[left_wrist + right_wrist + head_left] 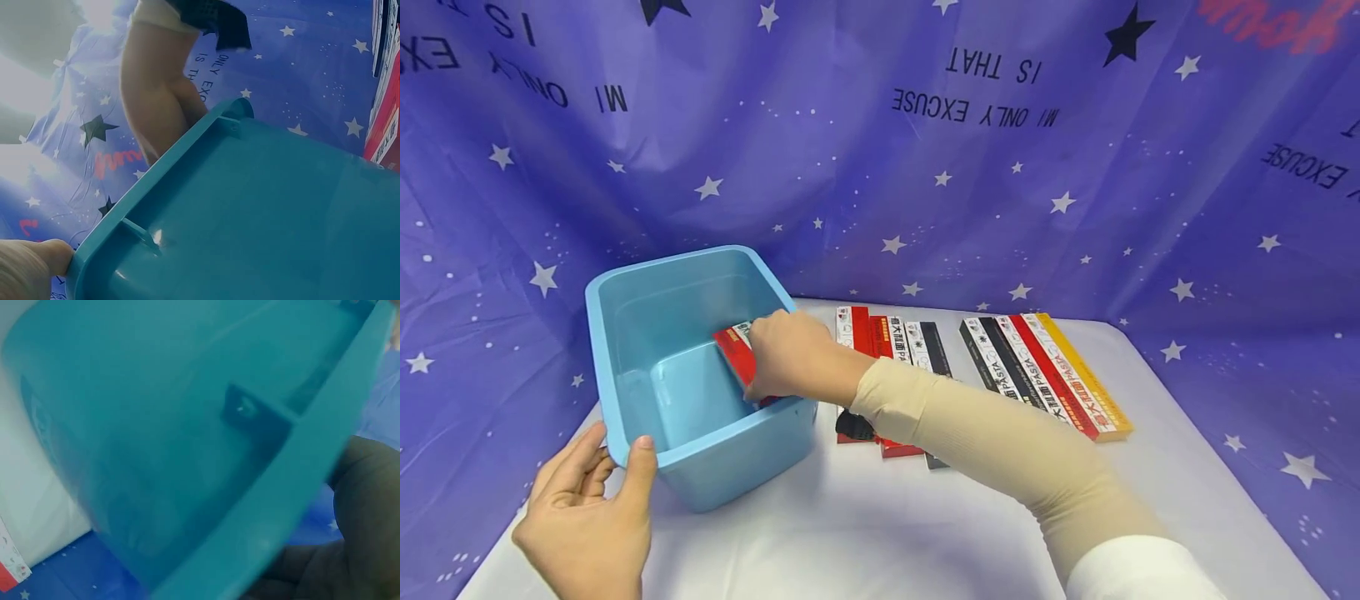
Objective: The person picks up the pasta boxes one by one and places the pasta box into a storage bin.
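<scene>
A light blue plastic bin (741, 454) stands at the left of the white table, tilted in the head view. My left hand (591, 508) holds its near-left corner, thumb and fingers at the rim; in the left wrist view the thumb (57, 255) meets the rim (125, 209). My right hand (797, 354) reaches over the right-hand rim and grips a red and white pasta box (735, 350), which slants down inside the bin. Part of that box is hidden behind the hand. In the right wrist view the bin's wall (156, 425) covers the box, and only part of the hand (369, 506) shows.
Right of the bin, under the right forearm, lie red pasta boxes (861, 321) and a black one (934, 342). Farther right, a row holds black boxes (992, 350), a red box (1037, 350) and a yellow box (1075, 362). A purple starry cloth (850, 167) hangs behind.
</scene>
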Motion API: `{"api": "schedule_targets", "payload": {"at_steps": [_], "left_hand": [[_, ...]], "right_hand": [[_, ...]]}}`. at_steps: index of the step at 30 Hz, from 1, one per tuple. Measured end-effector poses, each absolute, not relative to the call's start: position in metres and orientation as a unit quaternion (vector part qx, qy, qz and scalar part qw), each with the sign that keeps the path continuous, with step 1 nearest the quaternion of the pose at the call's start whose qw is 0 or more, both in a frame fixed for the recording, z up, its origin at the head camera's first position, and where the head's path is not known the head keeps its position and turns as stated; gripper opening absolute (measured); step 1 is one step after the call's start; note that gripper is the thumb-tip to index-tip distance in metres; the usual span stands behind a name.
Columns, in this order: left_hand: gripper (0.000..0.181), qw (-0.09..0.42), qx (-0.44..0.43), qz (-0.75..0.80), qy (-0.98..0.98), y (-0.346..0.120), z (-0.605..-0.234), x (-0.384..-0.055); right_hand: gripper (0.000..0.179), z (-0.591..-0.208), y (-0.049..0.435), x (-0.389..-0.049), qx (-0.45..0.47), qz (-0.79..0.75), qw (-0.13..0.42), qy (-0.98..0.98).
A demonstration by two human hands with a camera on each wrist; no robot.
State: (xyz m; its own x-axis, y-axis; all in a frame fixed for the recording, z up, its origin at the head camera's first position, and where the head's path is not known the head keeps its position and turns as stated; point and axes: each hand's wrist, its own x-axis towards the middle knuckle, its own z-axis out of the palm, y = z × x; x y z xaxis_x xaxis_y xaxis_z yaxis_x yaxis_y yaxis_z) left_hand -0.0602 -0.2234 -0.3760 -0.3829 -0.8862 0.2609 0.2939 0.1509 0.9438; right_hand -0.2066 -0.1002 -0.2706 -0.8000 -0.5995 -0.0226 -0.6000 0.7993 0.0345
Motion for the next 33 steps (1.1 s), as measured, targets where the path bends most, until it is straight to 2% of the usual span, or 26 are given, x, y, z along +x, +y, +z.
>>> {"api": "schedule_targets", "payload": {"at_steps": [4, 10, 13, 17, 20, 23, 25, 27, 30, 33], "left_hand": [[0.043, 0.491, 0.256, -0.600, -0.576, -0.223, -0.376, -0.059], [0.043, 0.491, 0.254, -0.597, -0.581, -0.223, -0.376, -0.059], [0.043, 0.491, 0.257, -0.587, -0.590, -0.224, -0.375, -0.060], [0.042, 0.490, 0.260, -0.587, -0.589, -0.223, -0.374, -0.059], [0.043, 0.493, 0.252, -0.598, -0.580, -0.223, -0.375, -0.059], [0.043, 0.494, 0.246, -0.602, -0.578, -0.222, -0.375, -0.059], [0.043, 0.493, 0.246, -0.601, -0.579, -0.222, -0.374, -0.059], [0.043, 0.491, 0.253, -0.591, -0.587, -0.221, -0.374, -0.058], [0.042, 0.490, 0.262, -0.580, -0.596, -0.220, -0.372, -0.058], [0.042, 0.494, 0.258, -0.584, -0.590, -0.219, -0.372, -0.058]], "right_hand": [[0.030, -0.261, -0.074, -0.196, -0.329, -0.018, -0.018, 0.944], [0.024, -0.251, 0.003, -0.191, -0.323, -0.102, -0.095, 0.936], [0.045, -0.262, 0.045, -0.196, -0.280, -0.119, -0.113, 0.946], [0.074, -0.295, 0.093, -0.201, -0.213, -0.129, -0.102, 0.963], [0.084, -0.332, 0.115, -0.202, -0.176, -0.118, -0.067, 0.975], [0.094, -0.370, 0.126, -0.203, -0.142, -0.090, -0.009, 0.986], [0.090, -0.391, 0.130, -0.203, -0.120, -0.077, 0.026, 0.989], [0.074, -0.405, 0.134, -0.204, -0.108, -0.080, 0.044, 0.990], [0.053, -0.415, 0.143, -0.204, -0.101, -0.088, 0.045, 0.990], [0.044, -0.412, 0.155, -0.201, -0.103, -0.074, 0.036, 0.991]]}}
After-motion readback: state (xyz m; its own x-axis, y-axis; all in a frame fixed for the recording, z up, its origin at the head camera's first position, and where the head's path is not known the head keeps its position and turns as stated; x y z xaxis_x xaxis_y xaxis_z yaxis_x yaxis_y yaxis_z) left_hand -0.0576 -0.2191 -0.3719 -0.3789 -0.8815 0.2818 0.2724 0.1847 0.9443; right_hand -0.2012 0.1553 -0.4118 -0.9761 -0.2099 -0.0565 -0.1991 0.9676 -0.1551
